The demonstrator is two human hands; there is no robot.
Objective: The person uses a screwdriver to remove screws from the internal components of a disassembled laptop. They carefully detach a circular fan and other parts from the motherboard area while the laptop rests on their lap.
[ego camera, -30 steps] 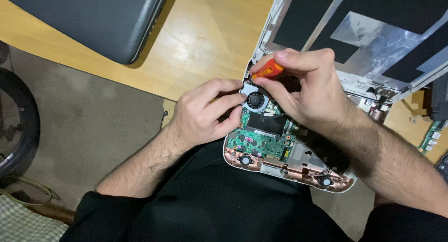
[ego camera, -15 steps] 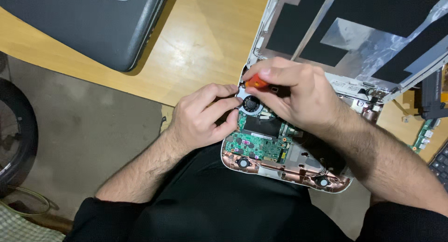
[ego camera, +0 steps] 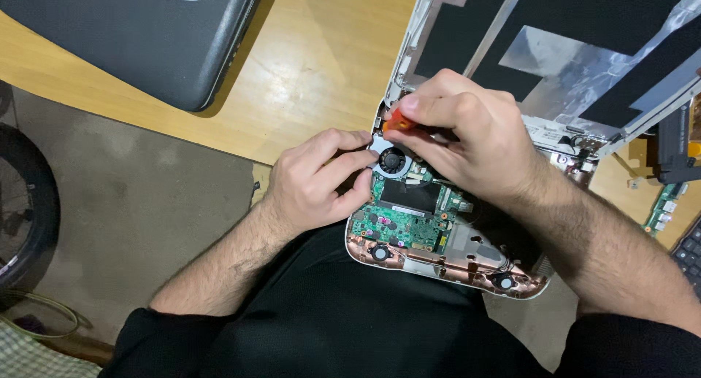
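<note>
Bench: pale wooden bench [ego camera: 321,64] fills the upper middle of the view, its near edge running diagonally over a grey concrete floor [ego camera: 146,203].
Room: part of a dark wheel [ego camera: 22,210] shows at the left edge, low down on the floor.
Left arm: bare forearm rises from a black sleeve at the lower left, wrist bent slightly inward toward the fan.
Right arm: bare forearm comes in from the lower right, wrist arched so the hand sits over the board.
Opened laptop: opened laptop [ego camera: 445,232] lies half on the bench, half over the person's lap, its green circuit board [ego camera: 401,228] and copper-coloured inner frame exposed.
Fan: small round cooling fan [ego camera: 393,160] sits at the upper left corner of the board, between both hands.
Left hand: left hand [ego camera: 318,181] is loosely curled, fingertips pressed together at the fan's left edge, touching it.
Right hand: right hand [ego camera: 467,141] is closed in a pinch around an orange-handled screwdriver [ego camera: 398,120], held just above the fan; the tip is hidden.
Closed laptop: dark grey closed laptop [ego camera: 139,35] rests at the top left of the bench, well apart.
Loose parts: green board strip [ego camera: 661,206] and a keyboard corner [ego camera: 690,250] lie at the right edge.
</note>
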